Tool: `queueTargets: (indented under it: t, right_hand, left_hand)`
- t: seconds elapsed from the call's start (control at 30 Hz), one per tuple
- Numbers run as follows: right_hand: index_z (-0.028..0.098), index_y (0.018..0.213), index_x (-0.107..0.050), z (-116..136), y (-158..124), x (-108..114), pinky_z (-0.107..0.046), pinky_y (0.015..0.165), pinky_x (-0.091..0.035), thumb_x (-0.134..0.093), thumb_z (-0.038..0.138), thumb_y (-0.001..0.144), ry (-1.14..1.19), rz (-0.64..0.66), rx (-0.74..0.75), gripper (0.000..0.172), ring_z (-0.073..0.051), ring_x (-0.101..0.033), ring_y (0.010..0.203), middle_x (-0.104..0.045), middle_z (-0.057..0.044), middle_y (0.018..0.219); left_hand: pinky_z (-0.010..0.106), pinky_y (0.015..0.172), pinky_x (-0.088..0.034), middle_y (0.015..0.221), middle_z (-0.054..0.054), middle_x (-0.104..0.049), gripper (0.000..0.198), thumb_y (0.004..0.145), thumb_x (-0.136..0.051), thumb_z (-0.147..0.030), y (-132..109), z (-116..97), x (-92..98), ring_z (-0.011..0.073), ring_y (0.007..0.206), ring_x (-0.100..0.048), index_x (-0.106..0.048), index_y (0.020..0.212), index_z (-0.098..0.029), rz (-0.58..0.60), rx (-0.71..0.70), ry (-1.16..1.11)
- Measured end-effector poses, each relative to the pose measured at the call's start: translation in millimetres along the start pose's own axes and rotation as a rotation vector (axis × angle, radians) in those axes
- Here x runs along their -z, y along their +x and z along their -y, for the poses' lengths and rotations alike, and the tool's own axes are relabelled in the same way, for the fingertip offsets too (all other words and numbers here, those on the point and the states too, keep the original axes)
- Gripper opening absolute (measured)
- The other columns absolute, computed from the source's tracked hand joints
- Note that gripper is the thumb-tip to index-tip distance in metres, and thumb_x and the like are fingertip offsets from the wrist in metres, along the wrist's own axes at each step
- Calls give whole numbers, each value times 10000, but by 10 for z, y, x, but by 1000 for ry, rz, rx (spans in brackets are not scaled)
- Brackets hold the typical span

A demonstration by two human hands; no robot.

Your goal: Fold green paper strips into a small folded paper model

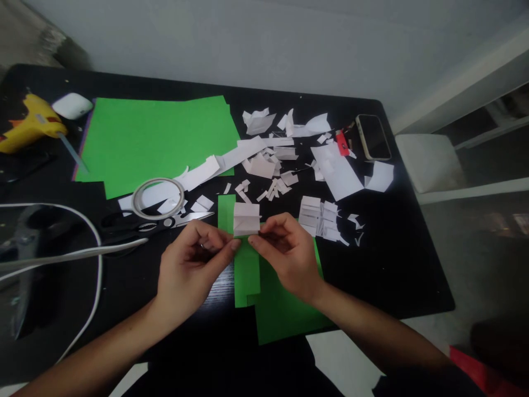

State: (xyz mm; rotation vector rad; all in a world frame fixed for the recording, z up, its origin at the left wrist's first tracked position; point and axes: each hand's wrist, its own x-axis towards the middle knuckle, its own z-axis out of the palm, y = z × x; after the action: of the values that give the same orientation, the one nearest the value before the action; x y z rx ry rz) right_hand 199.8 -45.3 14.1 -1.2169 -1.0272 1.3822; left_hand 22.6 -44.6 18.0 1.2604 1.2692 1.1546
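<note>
My left hand point(194, 262) and my right hand point(285, 251) meet over the table's front middle. Both pinch the lower edge of a small folded white paper piece point(247, 218), left fingers at its left corner, right fingers at its right corner. The paper stands above a green paper strip point(246, 275) that lies on a larger green sheet point(281, 314). Just to the right lies a stack of similar folded white pieces point(320, 218).
On the black table point(392, 253) lie scissors point(152, 225), a tape ring point(158, 197), big green sheets point(157, 138), several white scraps point(273, 160), a phone point(373, 137), a red small item point(342, 143), a yellow glue gun point(27, 124) and a white cable point(82, 253).
</note>
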Motion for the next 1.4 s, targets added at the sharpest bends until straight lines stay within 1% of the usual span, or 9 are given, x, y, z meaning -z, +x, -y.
queueTargets:
  t: [0.1,0.2,0.47,0.73,0.9,1.07,1.23,1.4]
  right_hand:
    - [236,874,-619,18,-1,-1,-258,702,-593,-872,342,799,-7,-20,-18,284,-138,-690,762,-672,22,813]
    - [238,860,-626,26,-1,-3,-256,687,-584,-881,323,787,7,-21,-16,279,-134,-682,748,-672,25,805]
    - [239,854,-614,14,-6,-7,-254,694,-577,-886,303,783,35,-40,-6,289,-128,-681,761,-676,29,818]
    - [245,912,-624,26,-2,-5,-298,764,-602,-901,298,757,64,-2,-77,322,-148,-704,806,-713,18,866]
    - [243,888,-628,38,6,-4,-289,766,-600,-905,289,752,74,-1,-84,312,-141,-704,799,-706,27,844]
    - [242,900,-636,44,21,1,-292,765,-604,-916,328,746,78,12,-96,331,-147,-712,807,-717,22,844]
    - [242,867,-637,51,27,8,-276,717,-591,-921,329,742,57,-10,-120,322,-140,-703,773,-717,29,809]
    - [240,846,-638,33,30,9,-262,688,-575,-939,307,709,48,-44,-114,338,-134,-691,748,-709,37,790]
  left_hand:
    - [172,646,-559,806,-16,-746,214,828,-777,-116,6,7,2,93,701,-677,-588,792,-209,-1,4,0]
    - [176,642,-562,784,-15,-739,225,823,-781,-119,1,5,5,97,692,-674,-579,777,-208,-6,10,-11]
    - [176,626,-561,774,-19,-738,224,824,-779,-127,11,6,0,95,674,-667,-578,777,-213,-3,14,-18]
    - [175,634,-562,762,-21,-738,234,821,-780,-127,24,-14,-8,93,669,-665,-567,767,-209,-7,11,-23]
    - [173,652,-569,775,-22,-747,236,821,-777,-117,22,-5,-2,94,688,-678,-567,765,-208,-5,19,-16]
    - [182,644,-566,792,-23,-747,224,842,-770,-124,10,20,7,97,689,-679,-573,782,-214,12,13,-9]
    - [212,637,-556,805,-4,-745,223,850,-783,-154,-19,51,17,117,705,-685,-576,794,-215,14,-18,32]
    - [228,639,-558,808,2,-745,221,857,-782,-171,-22,59,17,128,715,-691,-576,792,-216,13,0,42]
